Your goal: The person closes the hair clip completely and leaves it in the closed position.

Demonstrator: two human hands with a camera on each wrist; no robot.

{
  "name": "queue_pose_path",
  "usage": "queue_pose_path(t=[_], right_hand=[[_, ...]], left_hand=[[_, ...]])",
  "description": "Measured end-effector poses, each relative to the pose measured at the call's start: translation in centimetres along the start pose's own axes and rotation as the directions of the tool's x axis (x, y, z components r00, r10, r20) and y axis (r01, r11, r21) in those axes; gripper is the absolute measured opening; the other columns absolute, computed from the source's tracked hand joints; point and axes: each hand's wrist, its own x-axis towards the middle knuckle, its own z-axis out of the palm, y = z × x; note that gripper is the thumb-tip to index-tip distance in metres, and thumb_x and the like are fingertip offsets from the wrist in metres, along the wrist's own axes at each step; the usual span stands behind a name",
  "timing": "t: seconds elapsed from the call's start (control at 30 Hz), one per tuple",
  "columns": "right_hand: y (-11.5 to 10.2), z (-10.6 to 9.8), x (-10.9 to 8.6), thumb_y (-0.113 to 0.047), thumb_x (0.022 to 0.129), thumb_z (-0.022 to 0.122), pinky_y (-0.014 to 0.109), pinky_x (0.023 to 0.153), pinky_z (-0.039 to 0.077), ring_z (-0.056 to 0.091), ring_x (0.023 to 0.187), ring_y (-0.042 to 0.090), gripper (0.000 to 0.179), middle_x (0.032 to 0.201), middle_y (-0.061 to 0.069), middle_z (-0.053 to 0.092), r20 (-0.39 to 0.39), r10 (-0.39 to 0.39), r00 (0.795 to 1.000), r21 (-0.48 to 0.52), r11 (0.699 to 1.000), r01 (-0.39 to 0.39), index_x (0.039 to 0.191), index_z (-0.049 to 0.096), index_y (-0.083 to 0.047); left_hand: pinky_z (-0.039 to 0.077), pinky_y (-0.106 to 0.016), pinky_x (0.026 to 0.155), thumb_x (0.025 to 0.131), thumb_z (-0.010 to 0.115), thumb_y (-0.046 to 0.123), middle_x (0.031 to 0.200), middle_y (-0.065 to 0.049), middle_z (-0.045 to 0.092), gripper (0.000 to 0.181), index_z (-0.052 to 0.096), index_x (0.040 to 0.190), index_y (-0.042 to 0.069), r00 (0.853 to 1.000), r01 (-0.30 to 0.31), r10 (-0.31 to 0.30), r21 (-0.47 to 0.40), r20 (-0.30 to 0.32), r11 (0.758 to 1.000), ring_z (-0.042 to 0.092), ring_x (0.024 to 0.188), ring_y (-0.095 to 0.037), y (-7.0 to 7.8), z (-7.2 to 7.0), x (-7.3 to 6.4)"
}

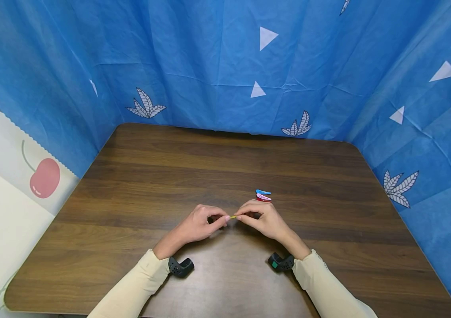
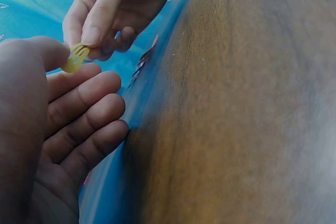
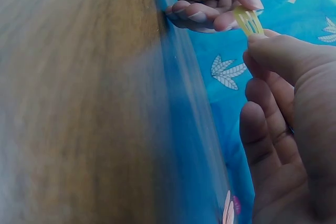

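Note:
A small yellow snap hair clip (image 3: 249,21) spans the gap between both hands, held above the table. My left hand (image 1: 203,223) pinches one end between thumb and forefinger. At the other end, the thumb and forefinger of my right hand (image 1: 263,220) pinch it. Slots in the clip's face show in the left wrist view, where the clip (image 2: 77,58) lies between the two thumbs. Just beyond the right hand, a blue hair clip (image 1: 263,192), a pink hair clip (image 1: 264,196) and a partly hidden red hair clip (image 1: 264,200) lie close together on the table.
The brown wooden table (image 1: 162,176) stretches out around the hands. A blue curtain (image 1: 209,66) with leaf and triangle prints hangs along its far and right sides. At the left is a pale cloth (image 1: 7,185) with a cherry print. Black bands (image 1: 181,267) sit on both wrists.

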Motion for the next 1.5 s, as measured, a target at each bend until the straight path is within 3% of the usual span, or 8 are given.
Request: queue_pose_path(t=[0.13, 0.37, 0.63, 0.97, 1.23, 1.5], right_hand=[[1.2, 0.1, -0.3, 0.005, 0.086, 0.079, 0.023, 0.066, 0.051, 0.062, 0.079, 0.014, 0.022, 0.094, 0.004, 0.076, -0.001, -0.025, 1.000, -0.010, 1.000, 0.025, 0.098, 0.080, -0.013], [1.3, -0.1, -0.3, -0.004, 0.090, 0.079, 0.024, 0.070, 0.053, 0.066, 0.087, 0.011, 0.018, 0.098, -0.002, 0.075, 0.007, -0.035, 0.999, -0.031, 0.999, 0.036, 0.101, 0.081, -0.018], [1.1, -0.1, -0.2, -0.006, 0.090, 0.079, 0.022, 0.063, 0.049, 0.059, 0.078, 0.008, 0.017, 0.097, -0.004, 0.074, 0.013, -0.027, 1.000, -0.050, 0.998, 0.028, 0.102, 0.081, -0.018], [1.0, 0.1, -0.3, -0.009, 0.088, 0.082, 0.025, 0.061, 0.051, 0.058, 0.071, 0.006, 0.018, 0.095, -0.004, 0.074, 0.018, 0.016, 1.000, -0.052, 0.999, -0.015, 0.103, 0.079, -0.019], [0.9, 0.0, -0.3, -0.013, 0.088, 0.083, 0.025, 0.064, 0.055, 0.063, 0.072, 0.007, 0.014, 0.092, -0.006, 0.074, 0.007, 0.091, 0.996, -0.070, 0.993, -0.090, 0.101, 0.079, -0.019], [-0.8, 0.1, 0.1, 0.002, 0.084, 0.082, 0.027, 0.062, 0.054, 0.063, 0.072, 0.012, 0.017, 0.087, 0.004, 0.073, -0.027, 0.113, 0.993, -0.083, 0.990, -0.115, 0.099, 0.078, -0.005]], left_hand=[[0.054, -0.021, 0.068, 0.103, 0.065, 0.019, 0.082, 0.005, 0.074, 0.017, 0.078, 0.098, 0.008, 1.000, 0.004, -0.004, -0.008, -0.001, 1.000, 0.062, 0.072, 0.001, 0.0, 0.0, 0.0], [0.054, -0.021, 0.066, 0.101, 0.067, 0.017, 0.082, 0.005, 0.074, 0.014, 0.078, 0.098, 0.007, 1.000, 0.011, -0.011, -0.020, -0.009, 1.000, 0.064, 0.072, 0.001, -0.1, 0.0, 0.0], [0.055, -0.024, 0.065, 0.098, 0.071, 0.017, 0.080, 0.007, 0.070, 0.009, 0.077, 0.096, 0.011, 0.999, 0.018, -0.018, 0.001, -0.034, 1.000, 0.061, 0.072, 0.000, -0.1, 0.1, 0.0], [0.055, -0.023, 0.064, 0.093, 0.077, 0.011, 0.080, 0.005, 0.071, 0.003, 0.077, 0.095, 0.009, 0.995, -0.056, 0.057, 0.020, -0.078, 0.998, 0.060, 0.071, 0.000, -0.3, 0.2, 0.1], [0.055, -0.023, 0.063, 0.091, 0.079, 0.011, 0.080, 0.004, 0.071, 0.005, 0.078, 0.096, 0.009, 0.991, -0.075, 0.079, 0.038, -0.108, 0.996, 0.061, 0.071, -0.001, -0.3, 0.2, 0.1], [0.055, -0.023, 0.064, 0.091, 0.080, 0.012, 0.080, 0.006, 0.070, 0.006, 0.078, 0.096, 0.011, 0.989, -0.076, 0.082, 0.057, -0.126, 0.995, 0.061, 0.071, -0.001, -0.4, 0.2, 0.1]])
